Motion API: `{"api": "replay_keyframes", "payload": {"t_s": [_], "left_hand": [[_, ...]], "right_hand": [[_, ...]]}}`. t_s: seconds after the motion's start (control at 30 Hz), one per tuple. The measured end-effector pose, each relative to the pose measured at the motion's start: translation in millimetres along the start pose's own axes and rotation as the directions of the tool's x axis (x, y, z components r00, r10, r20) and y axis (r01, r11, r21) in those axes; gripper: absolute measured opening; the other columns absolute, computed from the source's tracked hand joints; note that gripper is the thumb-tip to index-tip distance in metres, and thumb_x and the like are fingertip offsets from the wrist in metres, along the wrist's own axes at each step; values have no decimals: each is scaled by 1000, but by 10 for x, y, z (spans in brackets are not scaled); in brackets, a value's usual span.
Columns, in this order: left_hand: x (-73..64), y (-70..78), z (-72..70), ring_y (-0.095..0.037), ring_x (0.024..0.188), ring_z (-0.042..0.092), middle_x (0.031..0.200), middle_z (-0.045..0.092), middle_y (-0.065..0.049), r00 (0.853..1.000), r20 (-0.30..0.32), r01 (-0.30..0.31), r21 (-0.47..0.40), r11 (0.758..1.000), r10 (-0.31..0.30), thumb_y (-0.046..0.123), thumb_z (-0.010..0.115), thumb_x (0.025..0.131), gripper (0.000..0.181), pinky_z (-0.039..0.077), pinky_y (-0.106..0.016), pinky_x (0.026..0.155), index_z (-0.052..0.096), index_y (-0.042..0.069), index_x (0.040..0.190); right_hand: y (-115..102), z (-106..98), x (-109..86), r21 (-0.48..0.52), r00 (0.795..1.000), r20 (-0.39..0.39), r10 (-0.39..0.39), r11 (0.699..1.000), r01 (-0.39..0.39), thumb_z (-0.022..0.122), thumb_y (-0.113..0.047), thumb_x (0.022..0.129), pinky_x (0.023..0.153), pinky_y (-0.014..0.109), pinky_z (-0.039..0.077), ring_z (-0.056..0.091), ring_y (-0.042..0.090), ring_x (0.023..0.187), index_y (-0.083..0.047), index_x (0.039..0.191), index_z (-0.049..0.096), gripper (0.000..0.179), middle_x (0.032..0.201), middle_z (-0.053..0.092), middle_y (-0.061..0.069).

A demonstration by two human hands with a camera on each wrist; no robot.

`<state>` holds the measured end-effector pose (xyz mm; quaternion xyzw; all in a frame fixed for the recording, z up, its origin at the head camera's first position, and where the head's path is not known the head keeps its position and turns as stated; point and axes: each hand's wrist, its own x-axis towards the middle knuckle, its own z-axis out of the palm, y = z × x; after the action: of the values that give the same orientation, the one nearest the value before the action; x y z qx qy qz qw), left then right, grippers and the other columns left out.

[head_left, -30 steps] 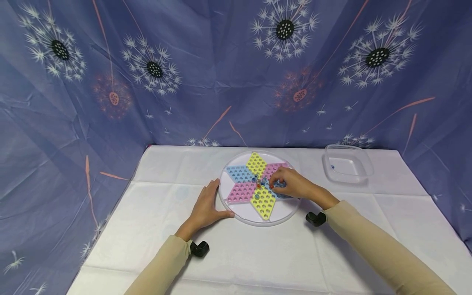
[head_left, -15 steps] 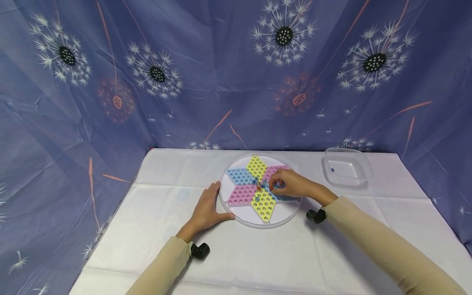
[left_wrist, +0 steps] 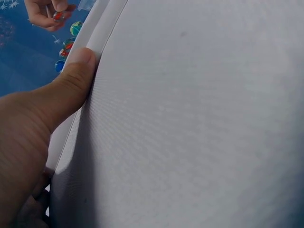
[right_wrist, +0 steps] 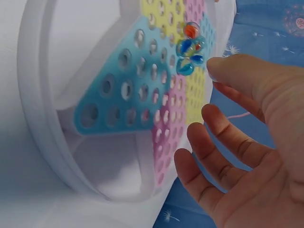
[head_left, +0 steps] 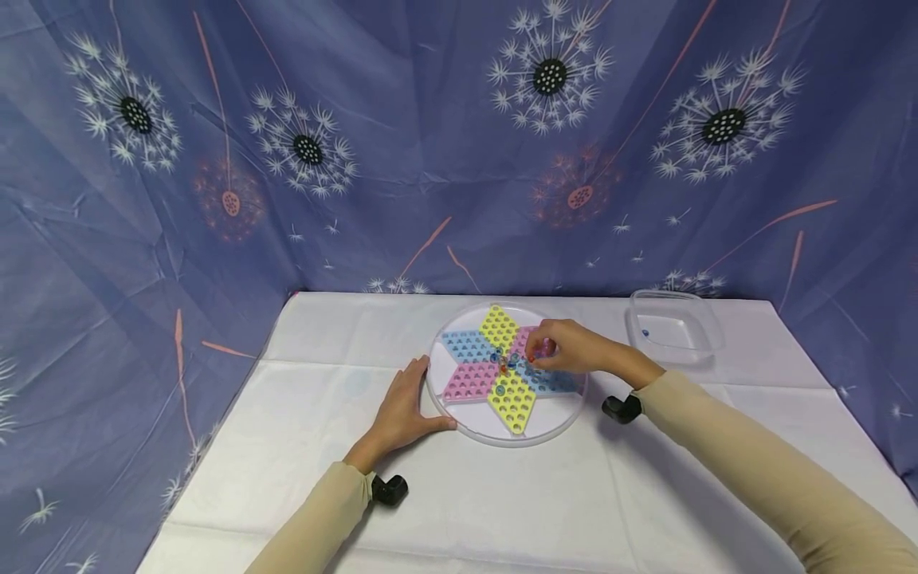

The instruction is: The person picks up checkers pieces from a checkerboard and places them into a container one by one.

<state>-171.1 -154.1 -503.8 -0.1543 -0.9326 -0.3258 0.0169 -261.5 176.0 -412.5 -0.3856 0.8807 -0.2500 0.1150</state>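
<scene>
My right hand [head_left: 570,347] pinches a red marble [left_wrist: 58,16] between thumb and fingertips, just over the Chinese checkers board [head_left: 548,414]. The other fingers of that hand are apart and bent a little in the right wrist view. A cluster of blue, green and orange-red marbles [right_wrist: 190,47] sits at the middle of the star. One more marble [head_left: 500,390] lies in the near yellow point. Against the board's left rim lies my left hand [head_left: 402,410], fingers stretched along its side and thumb [left_wrist: 71,78] on the near rim.
A clear plastic container [head_left: 674,327] with a blue marble [head_left: 645,332] inside stands at the back right. The white-covered table [head_left: 516,510] ends at a blue dandelion-print curtain [head_left: 423,143]. Each wrist carries a small black camera [head_left: 390,489].
My right hand has risen slightly and shifted right with the red marble. The head view has tilted up a little. My left hand stays at the board's rim.
</scene>
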Motion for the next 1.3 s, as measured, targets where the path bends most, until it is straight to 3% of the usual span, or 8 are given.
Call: {"api": "replay_keyframes", "payload": {"t_s": [0.17,0.53,0.7,1.03,1.3], "left_hand": [[-4,28,-5,-28,148,16,159,26,-14,1000,2,9,2,1000,-9,58,85,64,125,10,-38,122,21,2,154],[-29,29,-7,-28,148,17,159,25,-14,1000,1,12,-7,1000,-12,57,85,64,125,9,-39,122,20,2,155],[-29,32,-5,-29,148,17,159,26,-14,1000,-3,5,-13,1000,-5,57,85,63,125,9,-40,122,20,1,154],[-19,35,3,-32,147,19,157,29,-16,1000,-19,-12,-16,1000,12,57,86,63,124,11,-44,121,23,-1,153],[-20,38,11,-31,147,19,157,29,-16,1000,-24,-6,-14,1000,6,55,87,62,124,11,-43,122,23,0,153]], "right_hand": [[-57,-117,-7,11,1000,-28,-15,1000,15,74,-12,85,77,49,54,61,21,83,-14,94,72,9,93,63,7],[-120,-366,9,-16,995,-90,-50,999,49,72,-13,88,73,39,56,60,20,85,-16,98,72,11,96,64,-2],[-146,-456,2,-23,994,-104,-12,1000,10,73,-15,88,72,35,54,59,20,86,-20,99,71,13,99,64,5],[-147,-466,5,-8,994,-111,22,1000,-23,73,-18,89,70,31,55,59,21,88,-21,100,71,12,100,62,4],[-88,-460,-62,25,981,-195,15,1000,-10,73,-16,89,69,34,55,58,22,88,-20,101,70,13,102,62,6]]}}
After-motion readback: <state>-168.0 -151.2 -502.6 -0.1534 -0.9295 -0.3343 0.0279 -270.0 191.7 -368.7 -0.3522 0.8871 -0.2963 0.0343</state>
